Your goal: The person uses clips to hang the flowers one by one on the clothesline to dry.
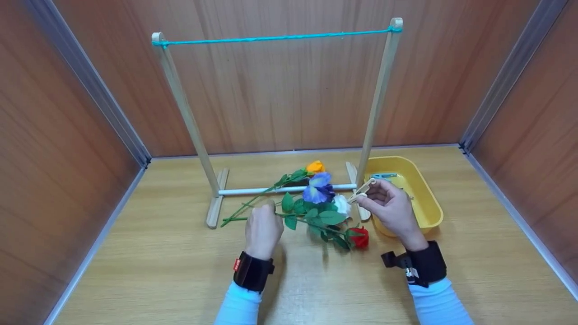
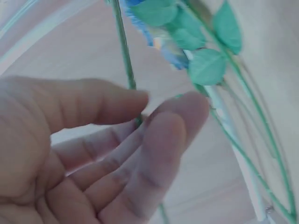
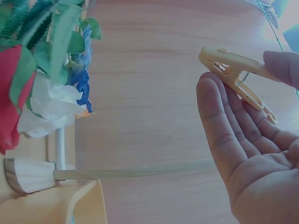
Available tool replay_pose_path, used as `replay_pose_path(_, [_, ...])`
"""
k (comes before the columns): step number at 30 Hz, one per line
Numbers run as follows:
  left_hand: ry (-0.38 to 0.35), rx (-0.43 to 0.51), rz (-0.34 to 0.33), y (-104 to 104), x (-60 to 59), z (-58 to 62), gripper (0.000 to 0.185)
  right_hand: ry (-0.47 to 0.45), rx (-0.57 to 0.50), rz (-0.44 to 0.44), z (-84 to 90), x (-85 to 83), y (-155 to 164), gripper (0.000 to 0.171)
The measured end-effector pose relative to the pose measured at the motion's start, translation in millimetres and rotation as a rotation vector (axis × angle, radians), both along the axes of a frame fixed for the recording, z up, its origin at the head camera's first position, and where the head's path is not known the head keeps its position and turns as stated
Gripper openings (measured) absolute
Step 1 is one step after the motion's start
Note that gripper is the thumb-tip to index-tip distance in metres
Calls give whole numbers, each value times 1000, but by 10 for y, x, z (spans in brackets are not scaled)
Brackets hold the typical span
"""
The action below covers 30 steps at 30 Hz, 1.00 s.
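Several artificial flowers lie on the wooden table by the rack's foot: an orange one (image 1: 315, 166), a blue one (image 1: 319, 188), a white one (image 1: 342, 204) and a red rose (image 1: 360, 237). My left hand (image 1: 265, 211) pinches a green stem (image 1: 235, 219) between thumb and fingers; in the left wrist view the stem (image 2: 125, 56) runs up from my left hand (image 2: 142, 111) toward blurred blue petals (image 2: 161, 44). My right hand (image 1: 369, 195) holds a beige clothespin (image 1: 361, 191) just right of the flowers. The right wrist view shows the clothespin (image 3: 232, 74) held at the fingertips of my right hand (image 3: 243, 86).
A wooden rack (image 1: 378, 104) with a teal string (image 1: 275, 38) across its top stands at the back of the table. A yellow tray (image 1: 429, 203) holding a blue clip (image 1: 384, 175) sits right of the rack. Wooden walls close in the table on three sides.
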<state>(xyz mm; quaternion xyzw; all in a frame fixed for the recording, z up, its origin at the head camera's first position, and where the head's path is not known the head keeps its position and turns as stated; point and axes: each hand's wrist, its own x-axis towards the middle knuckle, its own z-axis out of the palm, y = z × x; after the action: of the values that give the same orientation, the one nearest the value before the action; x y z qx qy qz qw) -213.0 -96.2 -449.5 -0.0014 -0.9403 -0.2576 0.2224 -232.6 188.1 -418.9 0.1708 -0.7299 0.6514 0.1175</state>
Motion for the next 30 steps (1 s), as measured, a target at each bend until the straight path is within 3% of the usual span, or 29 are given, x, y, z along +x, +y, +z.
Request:
replay_pose_path(6, [183, 171, -31, 52, -3, 111, 8, -9, -12, 6, 8, -7, 0, 22])
replay_pose_path(10, [301, 210, -74, 119, -40, 189, 3, -18, -35, 20, 8, -13, 2, 20])
replay_pose_path(14, [352, 245, -106, 193, -90, 314, 2, -42, -33, 26, 22, -31, 22, 20])
replay_pose_path(19, [361, 304, -161, 282, -143, 488, 18, -54, 12, 21, 108, -58, 70, 21])
replay_pose_path(25, [279, 393, -259, 388, -181, 731, 25, 9, 122, 11, 329, -108, 135, 23])
replay_pose_path(30, [236, 349, -340, 465, -215, 944, 23, 69, 207, 17, 558, -149, 197, 27])
